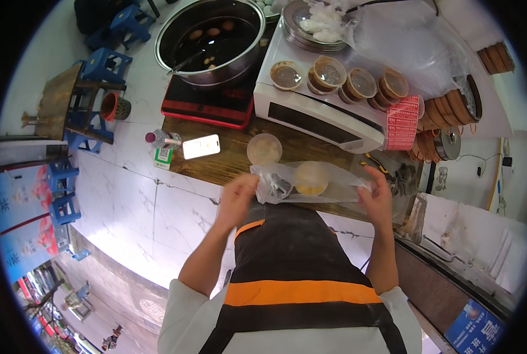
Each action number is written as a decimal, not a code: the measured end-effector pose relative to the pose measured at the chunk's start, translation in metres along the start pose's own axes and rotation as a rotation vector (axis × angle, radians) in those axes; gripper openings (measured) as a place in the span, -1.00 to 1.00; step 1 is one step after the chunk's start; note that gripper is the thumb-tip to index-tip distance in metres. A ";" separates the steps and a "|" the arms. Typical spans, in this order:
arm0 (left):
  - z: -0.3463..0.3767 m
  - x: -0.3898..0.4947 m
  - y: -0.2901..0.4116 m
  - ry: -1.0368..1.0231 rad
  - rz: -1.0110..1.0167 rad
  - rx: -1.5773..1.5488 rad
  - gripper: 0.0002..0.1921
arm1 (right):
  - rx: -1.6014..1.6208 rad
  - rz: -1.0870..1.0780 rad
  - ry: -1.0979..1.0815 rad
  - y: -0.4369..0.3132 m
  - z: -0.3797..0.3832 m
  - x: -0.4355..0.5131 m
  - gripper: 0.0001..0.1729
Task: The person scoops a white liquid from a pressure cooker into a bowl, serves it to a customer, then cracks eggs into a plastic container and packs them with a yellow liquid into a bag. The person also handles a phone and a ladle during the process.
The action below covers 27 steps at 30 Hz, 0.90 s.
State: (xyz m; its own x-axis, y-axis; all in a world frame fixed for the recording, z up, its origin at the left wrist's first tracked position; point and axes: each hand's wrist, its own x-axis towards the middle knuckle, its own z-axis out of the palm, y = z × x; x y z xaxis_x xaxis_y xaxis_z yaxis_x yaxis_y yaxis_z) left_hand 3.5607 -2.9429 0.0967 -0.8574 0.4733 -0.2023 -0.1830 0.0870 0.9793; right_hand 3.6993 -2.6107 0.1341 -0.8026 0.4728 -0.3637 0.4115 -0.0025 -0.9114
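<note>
A clear plastic bag (pixel 341 181) is stretched sideways between my two hands, low over the near edge of a dark wooden counter (pixel 228 166). My left hand (pixel 239 197) pinches its gathered left end. At the other end, my right hand (pixel 375 194) grips a corner between thumb and fingers, with the index finger raised. Through the film shows a round tub (pixel 311 179) with pale yellowish contents; whether it is inside the bag or behind it I cannot tell. A dark round thing (pixel 281 186) also shows near my left hand. Just beyond stands another lidded round tub (pixel 264 149).
A large steel pot (pixel 210 66) of dark liquid with eggs sits on an induction cooker (pixel 206 106). Several tubs of brown sauce (pixel 330 73) top a white appliance (pixel 316 124). A phone (pixel 201 147) and a bottle (pixel 164 139) lie left; bamboo steamers (pixel 449 108) stand right.
</note>
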 end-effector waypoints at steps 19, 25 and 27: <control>-0.179 0.082 -0.062 1.005 0.241 0.339 -0.34 | -0.426 -0.806 0.200 -0.047 0.065 -0.010 -0.42; -0.046 -0.008 0.065 0.497 0.457 -0.020 -0.33 | -0.321 -0.990 -0.219 -0.075 0.121 -0.014 -0.31; 0.002 -0.013 0.087 0.240 0.659 -0.142 -0.22 | -0.265 -0.996 -0.337 -0.081 0.128 -0.010 -0.26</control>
State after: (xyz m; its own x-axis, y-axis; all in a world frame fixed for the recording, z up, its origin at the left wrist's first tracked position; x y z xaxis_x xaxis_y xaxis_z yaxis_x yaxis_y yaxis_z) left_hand 3.5569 -2.9401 0.1845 -0.8905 0.1808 0.4175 0.3623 -0.2734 0.8911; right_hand 3.6186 -2.7278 0.1863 -0.8886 -0.1094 0.4455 -0.4428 0.4579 -0.7709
